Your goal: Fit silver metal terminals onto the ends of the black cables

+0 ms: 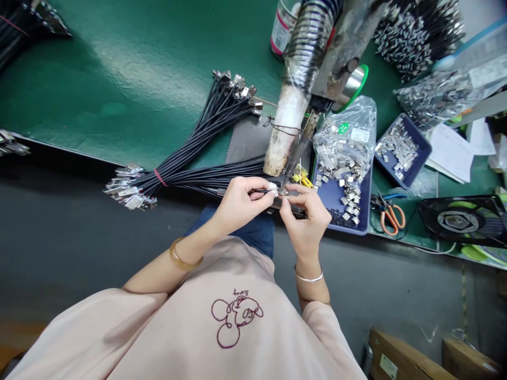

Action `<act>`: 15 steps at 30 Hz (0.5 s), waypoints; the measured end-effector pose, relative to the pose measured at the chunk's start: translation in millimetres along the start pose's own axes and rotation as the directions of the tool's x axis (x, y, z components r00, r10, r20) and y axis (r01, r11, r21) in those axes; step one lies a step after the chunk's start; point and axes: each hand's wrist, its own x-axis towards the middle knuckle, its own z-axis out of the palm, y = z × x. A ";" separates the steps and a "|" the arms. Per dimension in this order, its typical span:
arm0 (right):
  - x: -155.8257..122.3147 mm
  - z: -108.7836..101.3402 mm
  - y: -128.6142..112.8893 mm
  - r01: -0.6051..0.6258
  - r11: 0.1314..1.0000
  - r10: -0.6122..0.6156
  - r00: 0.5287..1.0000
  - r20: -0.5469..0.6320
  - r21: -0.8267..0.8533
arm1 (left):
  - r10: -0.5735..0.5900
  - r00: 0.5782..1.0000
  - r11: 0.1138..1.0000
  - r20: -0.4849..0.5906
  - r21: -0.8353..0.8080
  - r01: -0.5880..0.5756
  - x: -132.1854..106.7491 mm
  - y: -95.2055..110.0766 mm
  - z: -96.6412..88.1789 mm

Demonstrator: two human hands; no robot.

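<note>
My left hand (246,203), with a white cover on a fingertip, is closed in a pinch on the end of a black cable (254,191). Facing it, my right hand (307,214) pinches something small at the cable's tip; the fingers hide what it is. Just above both hands, a soldering iron (304,145) points down with its tip close to the fingertips. Beside the iron hangs a fume hose with a whitish nozzle (282,129). More black cables (190,145) with metal plugs, tied by a red band (160,178), lie left of my hands.
Right of my hands, a blue tray (365,211) holds metal connector shells and a plastic bag (348,126). Further right are a smaller bin (423,153), orange-handled pliers (392,217) and a fan (459,220). A solder reel (356,84) stands behind the iron.
</note>
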 end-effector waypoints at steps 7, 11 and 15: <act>-1.6 -2.7 -1.1 0.001 1.000 -0.001 1.000 0.025 -0.004 | -0.035 0.997 0.999 0.067 -0.007 0.036 -0.1 -3.2 -1.2; -3.1 -2.3 2.2 -0.035 0.999 0.035 0.998 0.051 -0.002 | -0.058 0.997 0.998 0.059 -0.013 0.059 -0.2 -5.2 -0.6; -0.6 -1.4 3.2 -0.003 1.000 0.004 0.999 0.033 -0.027 | -0.040 0.999 0.999 0.033 0.008 0.040 0.3 -2.4 -0.2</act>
